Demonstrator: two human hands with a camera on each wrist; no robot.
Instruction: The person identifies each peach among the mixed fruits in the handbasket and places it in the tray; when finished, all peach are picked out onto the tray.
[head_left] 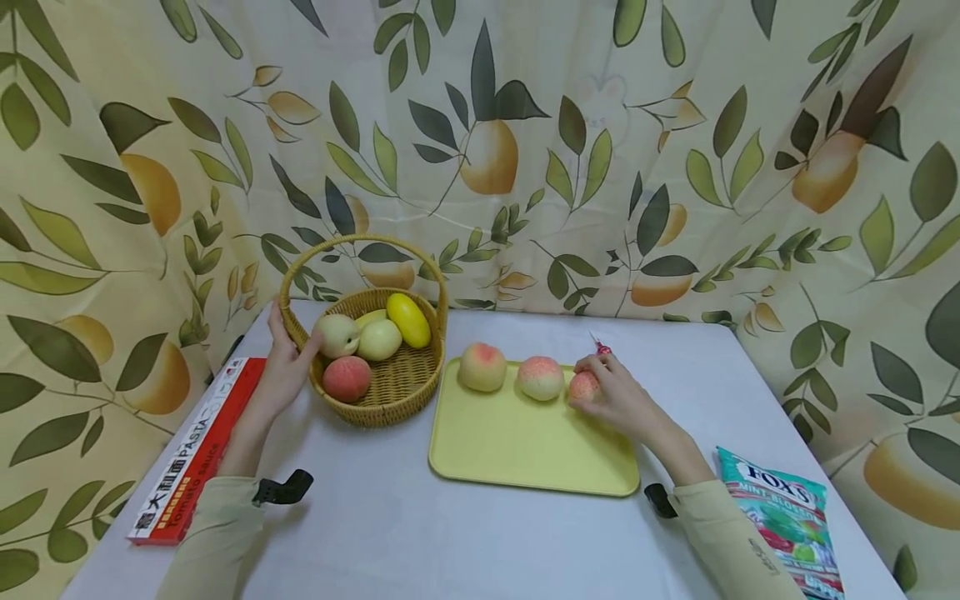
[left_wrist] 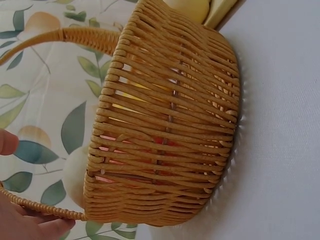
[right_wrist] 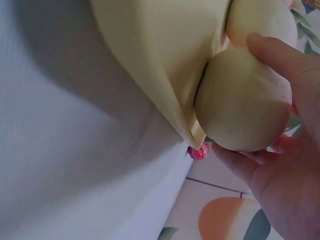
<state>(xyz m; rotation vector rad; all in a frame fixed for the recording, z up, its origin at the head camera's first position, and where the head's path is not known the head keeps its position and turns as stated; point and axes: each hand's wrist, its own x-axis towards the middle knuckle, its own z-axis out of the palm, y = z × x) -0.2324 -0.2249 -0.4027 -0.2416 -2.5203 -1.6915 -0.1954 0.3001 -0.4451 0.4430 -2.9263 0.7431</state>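
Box [head_left: 198, 450] ("PASTA", "Tomato sauce") nr L edge of tbl [head_left: 337, 542]. L hand [head_left: 287, 358] grips bskt handle [head_left: 356, 239]; fruit [head_left: 380, 340] in bskt [head_left: 382, 414]. Tray [head_left: 525, 442] just beside, 2 peaches [head_left: 542, 379] along far edge; R hand [head_left: 611, 392] holds 3rd peach [head_left: 582, 385] nr its far R corner. "FOX'S" bag [head_left: 787, 517] nr tbl's R edge. Pale top; leaf-print curtain [head_left: 487, 158] behind.
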